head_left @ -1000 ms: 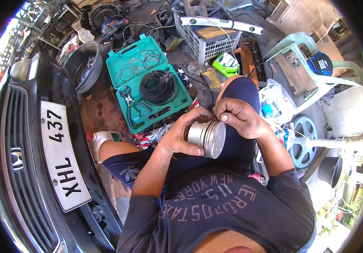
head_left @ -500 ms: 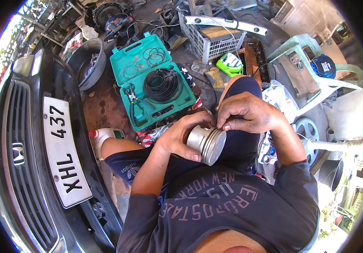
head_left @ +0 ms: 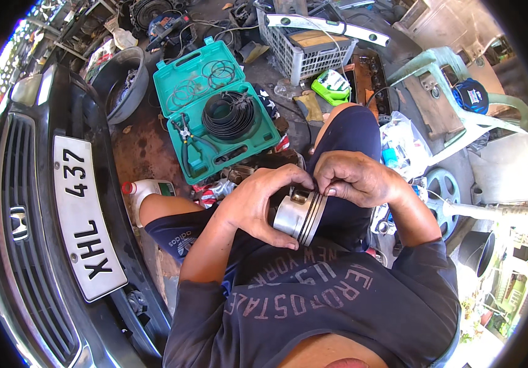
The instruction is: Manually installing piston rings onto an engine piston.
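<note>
1. At picture centre, above the person's lap, a metal piston (head_left: 297,216) lies on its side, grooved crown end turned toward the person's right, skirt toward the left.
2. Left hand (head_left: 258,202) is wrapped around the piston's skirt, fingers curled beneath and thumb across the top; it is grasping the piston.
3. Right hand (head_left: 353,180) sits over the crown end, fingertips pinched at the ring grooves on the upper edge. Whether a ring is between the fingers cannot be told.
4. The two hands touch each other just above the piston.
5. Beneath the right hand is the person's right knee in dark blue shorts (head_left: 343,132); a dark printed T-shirt (head_left: 313,294) fills the lower frame.
6. Beyond the left hand, on the ground, an open green plastic case (head_left: 212,107) holds a stack of black rings, several thin loose rings and a pair of pliers (head_left: 187,132).
7. Farther off stand a white plastic crate (head_left: 300,58) and a dark round pan (head_left: 117,83), well apart from the hands.
8. Along the person's left runs a car's front end with a white licence plate (head_left: 86,218).
9. To the right stands a pale green plastic chair (head_left: 448,92).
</note>
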Action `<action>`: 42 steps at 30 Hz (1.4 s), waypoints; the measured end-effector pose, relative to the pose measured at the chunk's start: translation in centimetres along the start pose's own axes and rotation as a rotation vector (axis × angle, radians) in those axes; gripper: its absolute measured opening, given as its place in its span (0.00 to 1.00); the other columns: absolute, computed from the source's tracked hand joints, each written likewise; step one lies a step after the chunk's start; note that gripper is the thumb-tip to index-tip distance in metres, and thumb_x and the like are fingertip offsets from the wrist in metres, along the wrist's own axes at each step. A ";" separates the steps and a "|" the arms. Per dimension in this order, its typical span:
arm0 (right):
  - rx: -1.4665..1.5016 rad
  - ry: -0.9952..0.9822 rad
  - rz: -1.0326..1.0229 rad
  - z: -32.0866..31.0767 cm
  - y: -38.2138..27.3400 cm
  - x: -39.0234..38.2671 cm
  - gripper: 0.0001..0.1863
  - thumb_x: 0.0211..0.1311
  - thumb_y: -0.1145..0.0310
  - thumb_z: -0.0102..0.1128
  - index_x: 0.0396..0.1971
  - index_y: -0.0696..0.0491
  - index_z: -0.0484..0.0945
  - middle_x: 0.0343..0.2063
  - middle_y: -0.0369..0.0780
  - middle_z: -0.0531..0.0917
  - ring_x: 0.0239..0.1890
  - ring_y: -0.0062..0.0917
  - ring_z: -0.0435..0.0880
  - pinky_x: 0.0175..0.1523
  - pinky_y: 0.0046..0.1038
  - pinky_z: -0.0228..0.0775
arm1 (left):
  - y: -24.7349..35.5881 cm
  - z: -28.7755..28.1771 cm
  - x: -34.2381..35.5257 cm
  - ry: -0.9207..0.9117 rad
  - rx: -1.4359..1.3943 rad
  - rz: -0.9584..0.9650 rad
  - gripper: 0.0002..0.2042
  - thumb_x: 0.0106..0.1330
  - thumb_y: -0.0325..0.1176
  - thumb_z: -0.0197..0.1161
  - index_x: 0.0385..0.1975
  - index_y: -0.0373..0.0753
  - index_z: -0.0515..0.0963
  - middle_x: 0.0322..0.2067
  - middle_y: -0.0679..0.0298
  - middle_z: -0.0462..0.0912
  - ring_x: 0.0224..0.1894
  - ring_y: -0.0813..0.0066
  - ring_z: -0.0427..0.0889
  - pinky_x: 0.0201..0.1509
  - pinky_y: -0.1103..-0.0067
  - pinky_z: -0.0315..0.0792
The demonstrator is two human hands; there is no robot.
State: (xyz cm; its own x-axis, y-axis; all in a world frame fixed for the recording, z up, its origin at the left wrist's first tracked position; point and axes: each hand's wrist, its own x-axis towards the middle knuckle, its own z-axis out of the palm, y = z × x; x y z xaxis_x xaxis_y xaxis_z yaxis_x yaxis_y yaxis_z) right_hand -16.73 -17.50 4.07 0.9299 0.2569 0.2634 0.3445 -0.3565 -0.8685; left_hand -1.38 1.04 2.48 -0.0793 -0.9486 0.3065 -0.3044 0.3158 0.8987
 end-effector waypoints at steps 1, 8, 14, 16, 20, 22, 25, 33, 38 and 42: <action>0.019 0.048 -0.001 0.2 -0.2 -0.1 0.06 0.55 0.78 0.59 0.34 0.56 0.75 0.31 0.39 0.77 0.33 0.32 0.79 0.38 0.30 0.70 | -0.1 0.0 -0.1 0.007 -0.008 0.007 0.37 0.28 0.45 0.77 0.43 0.35 0.72 0.37 0.58 0.78 0.39 0.62 0.80 0.45 0.75 0.72; 0.154 0.073 0.135 1.0 0.2 -0.6 0.05 0.55 0.79 0.59 0.33 0.58 0.75 0.25 0.38 0.78 0.29 0.26 0.82 0.34 0.26 0.73 | -1.0 -0.1 -0.9 0.066 -0.187 0.058 0.40 0.25 0.45 0.78 0.44 0.33 0.72 0.38 0.58 0.77 0.39 0.66 0.80 0.45 0.77 0.71; 0.178 0.034 0.132 1.3 0.2 -0.5 0.05 0.55 0.81 0.56 0.31 0.57 0.73 0.24 0.38 0.76 0.26 0.25 0.81 0.31 0.26 0.71 | -0.9 -0.2 -0.6 0.031 -0.121 0.082 0.40 0.25 0.46 0.78 0.43 0.33 0.73 0.37 0.58 0.78 0.38 0.66 0.80 0.44 0.76 0.72; 0.162 0.053 0.086 1.5 0.4 -0.4 0.06 0.53 0.81 0.56 0.30 0.57 0.72 0.23 0.38 0.75 0.25 0.26 0.80 0.30 0.27 0.69 | -1.0 0.1 -0.8 0.032 -0.122 0.104 0.40 0.25 0.46 0.78 0.43 0.33 0.73 0.38 0.58 0.78 0.37 0.66 0.81 0.43 0.77 0.72; 0.089 0.157 -0.067 2.5 1.1 0.0 0.08 0.47 0.81 0.55 0.29 0.57 0.70 0.22 0.38 0.72 0.22 0.30 0.74 0.28 0.30 0.64 | -1.1 0.4 -1.1 0.079 -0.270 0.029 0.42 0.21 0.46 0.79 0.43 0.33 0.73 0.38 0.57 0.78 0.38 0.66 0.80 0.44 0.76 0.71; 0.130 0.152 -0.061 2.8 1.3 0.0 0.09 0.46 0.81 0.55 0.29 0.57 0.70 0.21 0.38 0.71 0.23 0.31 0.73 0.28 0.31 0.63 | -1.2 0.2 -1.1 0.042 -0.202 0.084 0.44 0.17 0.46 0.80 0.43 0.34 0.73 0.38 0.57 0.77 0.38 0.65 0.79 0.44 0.75 0.70; 0.155 0.159 -0.054 3.3 1.6 0.0 0.08 0.46 0.82 0.53 0.29 0.56 0.69 0.21 0.38 0.70 0.22 0.30 0.73 0.27 0.29 0.62 | -1.3 0.0 -1.2 0.027 -0.205 0.111 0.45 0.17 0.47 0.81 0.44 0.34 0.73 0.38 0.56 0.78 0.39 0.64 0.79 0.44 0.75 0.71; 0.557 0.191 0.179 4.5 1.5 -0.3 0.03 0.55 0.80 0.48 0.28 0.56 0.68 0.22 0.34 0.72 0.20 0.15 0.77 0.23 0.17 0.67 | -1.4 0.1 -1.5 0.046 -0.217 0.148 0.45 0.18 0.47 0.81 0.44 0.34 0.73 0.39 0.56 0.78 0.40 0.64 0.80 0.45 0.74 0.71; 0.620 0.141 0.254 4.4 1.2 0.2 0.03 0.57 0.79 0.46 0.31 0.56 0.68 0.23 0.35 0.74 0.20 0.16 0.77 0.23 0.18 0.70 | -1.4 0.0 -1.7 0.027 -0.268 0.112 0.46 0.17 0.46 0.81 0.46 0.34 0.72 0.39 0.57 0.78 0.40 0.66 0.79 0.45 0.74 0.70; 0.643 0.079 0.340 4.3 1.1 -0.1 0.03 0.57 0.78 0.45 0.32 0.55 0.68 0.24 0.35 0.74 0.21 0.15 0.78 0.24 0.18 0.72 | -1.9 0.9 -2.8 0.087 -0.390 -0.003 0.43 0.28 0.43 0.80 0.49 0.33 0.69 0.43 0.56 0.78 0.42 0.65 0.80 0.46 0.75 0.72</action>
State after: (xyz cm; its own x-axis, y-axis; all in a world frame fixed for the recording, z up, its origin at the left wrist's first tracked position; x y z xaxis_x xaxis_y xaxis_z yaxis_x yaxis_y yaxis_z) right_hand -16.96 -14.08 1.26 0.9868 0.1515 -0.0567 -0.0866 0.1990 -0.9762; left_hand -1.43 3.09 -0.33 0.0071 -0.9494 0.3141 0.0802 0.3136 0.9462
